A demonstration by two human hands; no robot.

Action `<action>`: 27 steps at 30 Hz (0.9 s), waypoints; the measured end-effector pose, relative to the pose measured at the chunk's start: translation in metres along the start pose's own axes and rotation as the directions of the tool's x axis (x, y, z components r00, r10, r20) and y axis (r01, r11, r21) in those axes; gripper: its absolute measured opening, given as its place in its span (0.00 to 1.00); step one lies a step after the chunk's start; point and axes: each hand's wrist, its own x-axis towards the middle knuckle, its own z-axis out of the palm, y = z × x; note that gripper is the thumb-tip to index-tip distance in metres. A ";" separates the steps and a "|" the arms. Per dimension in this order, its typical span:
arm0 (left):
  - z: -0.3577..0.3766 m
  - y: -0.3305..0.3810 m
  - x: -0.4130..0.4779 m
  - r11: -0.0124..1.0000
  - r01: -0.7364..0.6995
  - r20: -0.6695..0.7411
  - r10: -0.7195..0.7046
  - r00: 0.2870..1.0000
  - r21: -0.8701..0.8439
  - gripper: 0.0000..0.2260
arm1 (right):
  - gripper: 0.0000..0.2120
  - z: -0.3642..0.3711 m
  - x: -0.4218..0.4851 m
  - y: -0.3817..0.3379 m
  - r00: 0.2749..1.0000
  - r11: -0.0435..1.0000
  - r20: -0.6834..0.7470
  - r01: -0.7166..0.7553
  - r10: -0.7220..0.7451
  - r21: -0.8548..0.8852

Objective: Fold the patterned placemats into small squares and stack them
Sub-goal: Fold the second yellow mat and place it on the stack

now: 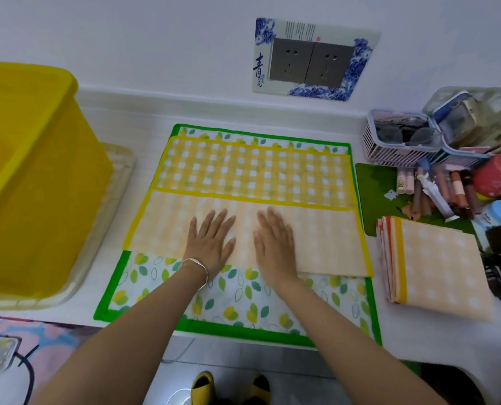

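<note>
below, white counter (144, 124) against wall (126, 39), yellow bin (33, 159) alongside

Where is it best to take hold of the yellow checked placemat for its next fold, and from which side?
Probably at its left short end, pinching the corners, coming from the left. The yellow checked placemat lies flat on the green leaf placemat, so only edges offer a grip; the folded stack crowds its right end.
</note>
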 end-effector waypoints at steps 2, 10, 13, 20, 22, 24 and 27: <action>0.000 0.000 -0.001 1.000 -0.006 -0.003 0.006 1.000 -0.027 0.36 | 0.35 0.015 0.003 -0.015 0.999 1.000 0.025 -0.029 0.029 -0.005; -0.004 -0.041 -0.015 0.999 -0.034 -0.019 0.034 0.999 -0.028 0.32 | 0.30 0.028 -0.001 -0.010 1.000 0.977 -0.011 -0.027 0.025 -0.211; -0.008 -0.075 -0.026 0.999 0.028 -0.019 -0.029 0.999 -0.024 0.31 | 0.29 0.028 -0.001 -0.012 1.000 0.977 -0.003 -0.029 0.029 -0.212; -0.015 -0.103 -0.036 0.997 0.065 0.028 -0.063 0.998 -0.041 0.34 | 0.33 0.024 0.000 -0.012 0.997 0.982 0.059 -0.031 0.042 -0.184; -0.017 -0.102 -0.036 0.998 0.058 0.062 -0.056 0.996 -0.034 0.35 | 0.32 0.015 -0.002 -0.010 0.994 0.997 0.108 -0.014 0.022 -0.073; -0.018 -0.103 -0.038 1.000 0.018 0.083 -0.016 0.996 -0.024 0.37 | 0.27 0.005 -0.010 -0.004 0.981 0.998 0.188 0.057 -0.049 -0.037; -0.017 -0.090 -0.044 0.995 -0.096 0.098 0.096 0.991 -0.002 0.41 | 0.30 -0.006 -0.024 0.014 0.942 0.970 0.291 0.211 -0.169 -0.118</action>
